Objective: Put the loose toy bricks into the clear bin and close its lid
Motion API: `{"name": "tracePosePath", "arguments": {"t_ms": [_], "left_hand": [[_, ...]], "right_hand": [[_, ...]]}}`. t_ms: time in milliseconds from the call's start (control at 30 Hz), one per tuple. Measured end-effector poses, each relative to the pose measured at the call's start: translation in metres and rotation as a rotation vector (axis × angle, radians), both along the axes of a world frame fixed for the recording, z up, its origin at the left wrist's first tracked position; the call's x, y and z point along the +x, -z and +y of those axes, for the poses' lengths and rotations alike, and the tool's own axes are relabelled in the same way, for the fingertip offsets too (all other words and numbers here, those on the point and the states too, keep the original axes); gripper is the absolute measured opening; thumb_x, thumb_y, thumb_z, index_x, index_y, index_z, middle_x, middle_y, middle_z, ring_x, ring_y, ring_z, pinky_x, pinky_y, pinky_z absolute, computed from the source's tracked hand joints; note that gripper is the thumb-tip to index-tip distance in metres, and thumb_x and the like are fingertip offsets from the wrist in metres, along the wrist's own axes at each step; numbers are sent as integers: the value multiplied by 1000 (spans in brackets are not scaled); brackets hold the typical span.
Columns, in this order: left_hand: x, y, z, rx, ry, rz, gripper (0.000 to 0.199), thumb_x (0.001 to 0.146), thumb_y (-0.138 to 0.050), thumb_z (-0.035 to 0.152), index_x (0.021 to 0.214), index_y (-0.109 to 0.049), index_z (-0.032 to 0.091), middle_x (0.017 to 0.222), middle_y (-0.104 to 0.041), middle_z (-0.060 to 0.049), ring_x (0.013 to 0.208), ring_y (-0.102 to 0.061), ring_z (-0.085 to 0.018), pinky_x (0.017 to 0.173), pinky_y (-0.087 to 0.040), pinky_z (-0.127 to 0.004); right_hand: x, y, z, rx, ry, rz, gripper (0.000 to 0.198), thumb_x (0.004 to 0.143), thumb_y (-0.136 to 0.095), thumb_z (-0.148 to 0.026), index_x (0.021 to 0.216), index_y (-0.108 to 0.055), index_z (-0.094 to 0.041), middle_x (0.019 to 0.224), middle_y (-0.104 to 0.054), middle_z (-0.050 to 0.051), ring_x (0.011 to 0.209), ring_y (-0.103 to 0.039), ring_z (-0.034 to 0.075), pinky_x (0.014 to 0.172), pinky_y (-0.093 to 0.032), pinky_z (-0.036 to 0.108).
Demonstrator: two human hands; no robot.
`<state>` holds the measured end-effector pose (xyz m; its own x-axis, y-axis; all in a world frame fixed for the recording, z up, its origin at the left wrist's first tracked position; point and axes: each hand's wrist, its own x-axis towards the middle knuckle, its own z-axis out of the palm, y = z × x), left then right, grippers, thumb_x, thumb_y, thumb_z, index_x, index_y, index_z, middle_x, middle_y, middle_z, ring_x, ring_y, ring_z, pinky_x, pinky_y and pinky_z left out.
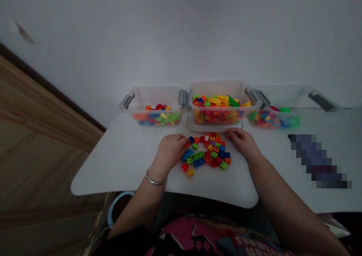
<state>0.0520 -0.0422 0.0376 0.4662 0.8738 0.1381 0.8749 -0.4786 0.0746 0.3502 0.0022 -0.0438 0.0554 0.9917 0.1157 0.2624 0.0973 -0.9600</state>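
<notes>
Left hand (169, 147) fingers curled on the brick pile's (207, 152) left edge; whether they pinch a brick, cannot tell. Right hand (242, 142) fingers bent, touching the pile's right edge. Pile lies mid-table (127, 161), before the middle bin (220, 108). Risk: a sweep scatters loose bricks off the near edge.

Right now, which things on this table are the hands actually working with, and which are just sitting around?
In hand:
- left hand and right hand, either side of the loose brick pile

Lying about:
- left bin of bricks
- middle bin
- right bin
- bracelet on the left wrist
- white table
</notes>
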Motion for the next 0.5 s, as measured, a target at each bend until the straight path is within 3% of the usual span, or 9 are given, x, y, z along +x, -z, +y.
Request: {"name": "tracePosePath", "arguments": {"t_ms": [167, 333, 500], "left_hand": [[12, 4, 2, 15, -156, -4, 22, 91, -51, 29, 105, -66, 23, 97, -73, -8, 92, -66, -26, 82, -48, -40], [9, 1, 2, -10, -190, -83, 27, 86, -53, 22, 110, -66, 23, 102, -73, -7, 96, -66, -26, 86, -49, -40], [1, 1, 2, -63, -184, -290, 38, 81, -54, 17, 118, -62, 19, 113, -70, -8, 102, -65, -23, 92, -50, -37]], "right_hand": [[-1, -1, 0, -17, 19, 7, 25, 75, -61, -42, 88, -69, -21, 77, -71, 5, 74, -66, 19, 73, -52, 34], [-1, -1, 0, -17, 6, 6, 28, 75, -62, -44, 90, -69, -21, 76, -72, 5, 73, -66, 19, 74, -53, 35], [0, 0, 0, -1, -8, 11, 27, 76, -61, -44, 90, -69, -22, 78, -72, 4, 73, -67, 18, 75, -53, 33]]}}
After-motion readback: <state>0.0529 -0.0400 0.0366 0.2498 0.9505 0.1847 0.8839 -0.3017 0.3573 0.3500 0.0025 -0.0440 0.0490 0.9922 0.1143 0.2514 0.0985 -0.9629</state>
